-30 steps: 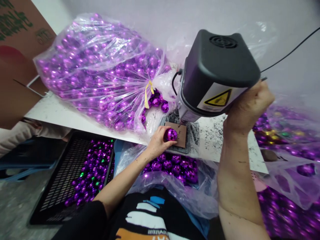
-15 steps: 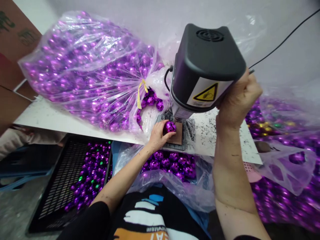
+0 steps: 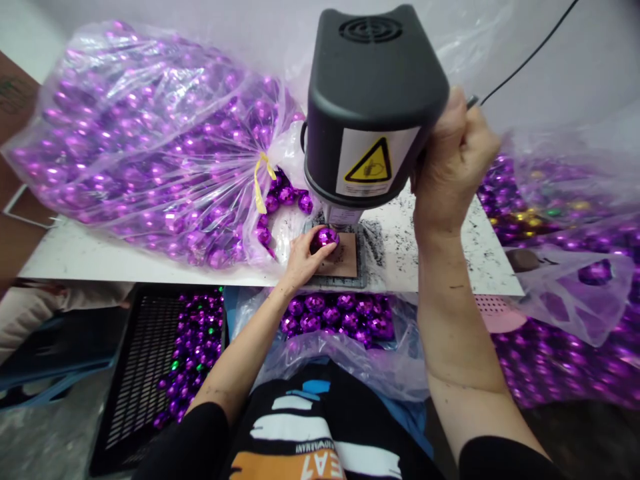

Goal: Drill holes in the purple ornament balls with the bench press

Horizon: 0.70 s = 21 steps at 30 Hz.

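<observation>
My left hand (image 3: 304,259) is closed around a shiny purple faceted ball (image 3: 325,239), pinched between thumb and fingers. The ball sits over a brown square board (image 3: 345,257) on the machine's dark base plate (image 3: 361,272), just below the head of a black bench drill press (image 3: 375,87). A yellow warning label (image 3: 373,163) faces me on its housing. At the machine's right side my right hand (image 3: 455,163) is wrapped around a lever handle (image 3: 473,101), of which only the dark tip shows. The drill's tip is hidden behind the housing and the ball.
A big clear bag of purple balls (image 3: 150,147) lies on the white table (image 3: 150,270) at left. More balls (image 3: 335,317) rest in plastic at my lap. A black crate (image 3: 145,360) stands low left; bagged balls (image 3: 565,360) lie at right. Another person's sleeve (image 3: 25,313) shows at left.
The view has shifted, so the machine and table appear farther left and higher. Both hands keep their holds on the ball and the lever handle.
</observation>
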Motion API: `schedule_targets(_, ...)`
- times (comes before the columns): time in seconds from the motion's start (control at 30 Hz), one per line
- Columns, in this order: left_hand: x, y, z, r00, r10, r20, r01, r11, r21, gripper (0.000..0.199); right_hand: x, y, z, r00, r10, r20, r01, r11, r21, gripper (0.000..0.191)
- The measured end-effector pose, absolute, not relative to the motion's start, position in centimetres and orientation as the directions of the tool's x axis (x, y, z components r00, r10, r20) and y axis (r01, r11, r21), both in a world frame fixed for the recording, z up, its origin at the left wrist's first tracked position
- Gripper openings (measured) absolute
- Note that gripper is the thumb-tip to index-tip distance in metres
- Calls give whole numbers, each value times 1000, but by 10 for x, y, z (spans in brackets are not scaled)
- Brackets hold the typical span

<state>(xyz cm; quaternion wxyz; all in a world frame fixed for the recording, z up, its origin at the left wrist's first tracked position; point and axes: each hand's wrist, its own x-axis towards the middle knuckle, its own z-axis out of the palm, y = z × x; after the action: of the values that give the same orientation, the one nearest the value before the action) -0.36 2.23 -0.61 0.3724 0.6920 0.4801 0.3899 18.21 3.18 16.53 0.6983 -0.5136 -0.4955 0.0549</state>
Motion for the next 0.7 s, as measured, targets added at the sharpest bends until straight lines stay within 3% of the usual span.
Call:
schedule_targets(0.47, -1, 12, -1, 263, 940, 218, 488, -324, 810, 48, 180, 30, 169, 498, 598, 628, 442, 448, -777, 60)
schedule_targets(0.7, 6, 4, -11, 329, 891, 313, 375, -428, 822, 53, 182, 32, 166, 501, 587, 637, 440, 461, -771, 63)
